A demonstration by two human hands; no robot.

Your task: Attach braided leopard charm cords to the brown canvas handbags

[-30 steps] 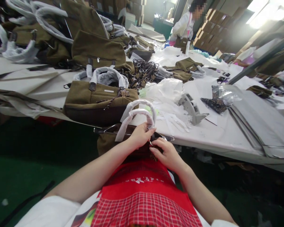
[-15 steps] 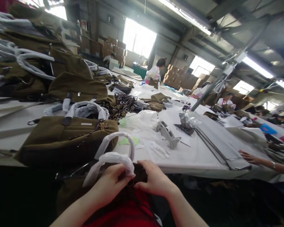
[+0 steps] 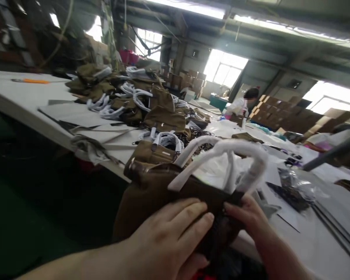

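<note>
An olive-brown handbag [image 3: 151, 198] with two white-wrapped handles [image 3: 245, 151] is held up in front of me, tilted, close to the table edge. My left hand [image 3: 172, 229] lies over its near side, fingers bent against the fabric and thumb lower down. At the right end, my right hand [image 3: 253, 217] grips the upper part beside a handle's base. The bag's lower part is dark and partly covered by my left hand. Just behind it on the table rests another olive handbag [image 3: 146, 153], its handles wrapped as well.
A heap of similar bags [image 3: 137, 105] covers the table's far left. Grey sheets [image 3: 78, 112] lie nearer, with an orange-handled tool [image 3: 35, 81] beyond. Clear plastic [image 3: 300, 186] sits at right. A co-worker [image 3: 240, 105] stands across the table; stacked cartons [image 3: 280, 112] are behind.
My view has swung left. The held bag has come up from below the table edge, closer to me. My left hand has moved from the handle to the bag's side.
</note>
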